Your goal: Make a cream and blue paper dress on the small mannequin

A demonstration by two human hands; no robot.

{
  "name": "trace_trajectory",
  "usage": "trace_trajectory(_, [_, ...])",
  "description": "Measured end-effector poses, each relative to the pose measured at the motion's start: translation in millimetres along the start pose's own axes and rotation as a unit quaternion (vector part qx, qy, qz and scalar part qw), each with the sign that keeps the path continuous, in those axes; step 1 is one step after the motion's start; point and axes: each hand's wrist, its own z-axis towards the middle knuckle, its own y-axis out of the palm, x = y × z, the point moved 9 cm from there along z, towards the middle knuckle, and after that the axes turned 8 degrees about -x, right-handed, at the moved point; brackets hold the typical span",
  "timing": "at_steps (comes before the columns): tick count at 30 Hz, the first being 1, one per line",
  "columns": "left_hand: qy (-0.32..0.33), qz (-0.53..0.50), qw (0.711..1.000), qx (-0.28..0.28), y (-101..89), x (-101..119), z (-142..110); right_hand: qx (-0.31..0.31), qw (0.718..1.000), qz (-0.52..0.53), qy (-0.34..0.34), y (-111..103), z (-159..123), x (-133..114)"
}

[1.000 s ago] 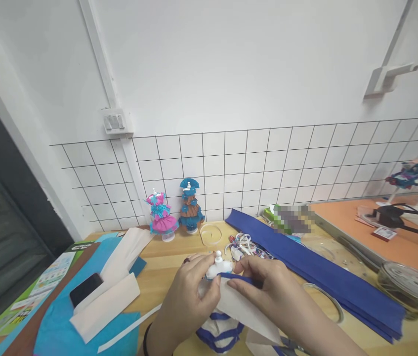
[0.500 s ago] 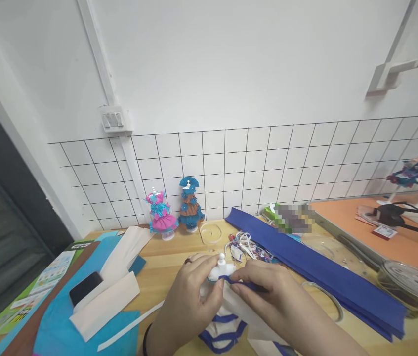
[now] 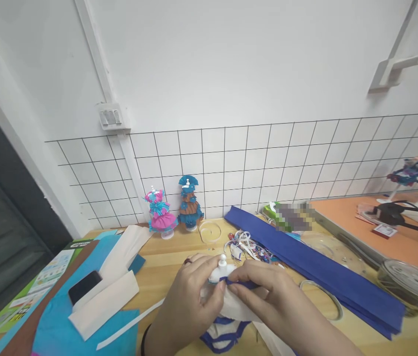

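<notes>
Tiled wall (image 3: 236, 165) behind, two nearly closed hands (image 3: 192, 304) pinch a blue-edged pale strip (image 3: 239, 307) at a small mannequin (image 3: 223, 270); a level, snug edge should limit creases.

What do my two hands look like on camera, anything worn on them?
Both are bare, with no gloves, and no sleeves show on the forearms. The left hand has a dark ring on one finger and a thin black band round the wrist. The right hand shows no ring or band.
</notes>
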Motion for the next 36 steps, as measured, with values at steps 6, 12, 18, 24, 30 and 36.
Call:
trace_trajectory(6, [-0.007, -0.010, 1.000, -0.011, 2.9, -2, 0, 0.002, 0.999, 0.008, 0.036, -1, 0, 7])
trace_trajectory(12, [-0.007, -0.012, 1.000, -0.006, 1.5, 0, 1, -0.009, 1.000, -0.008, 0.003, -4, -2, -3])
trace_trajectory(18, [-0.006, -0.005, 1.000, -0.002, -0.1, 1, 1, 0.010, 1.000, -0.015, -0.013, -2, -2, -3])
trace_trajectory(24, [-0.007, -0.005, 1.000, -0.005, -0.1, 0, 2, 0.028, 0.999, -0.035, -0.011, -3, -1, 0])
trace_trajectory(30, [-0.006, -0.007, 1.000, -0.016, 2.5, -1, 1, 0.032, 0.997, -0.063, -0.021, -3, 0, 1])
trace_trajectory(36, [-0.007, -0.001, 1.000, -0.013, 1.7, 0, 1, 0.033, 0.997, -0.068, -0.023, -3, 1, 1])
